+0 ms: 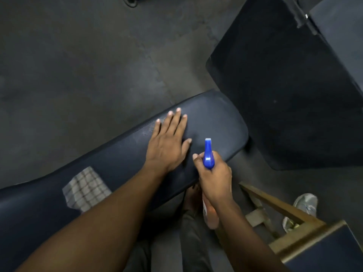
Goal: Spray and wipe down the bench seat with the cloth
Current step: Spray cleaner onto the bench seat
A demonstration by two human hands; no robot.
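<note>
A dark blue padded bench seat (216, 122) runs from the lower left to the centre right. My left hand (169, 142) lies flat on it, fingers spread, holding nothing. My right hand (215, 177) grips a spray bottle with a blue nozzle head (208, 154) that points away from me over the seat's near edge; the bottle's body is mostly hidden under the hand. A grey-and-white checked cloth (86, 189) lies on the seat to the left, partly covered by my left forearm. A faint wet patch shows by my left fingertips.
A large dark pad (284, 85) stands tilted at the upper right. A brass-coloured metal frame (284, 211) is at the lower right, with a light shoe (306, 203) behind it. Dark rubber floor (78, 55) lies beyond the bench. My dark trouser legs are below.
</note>
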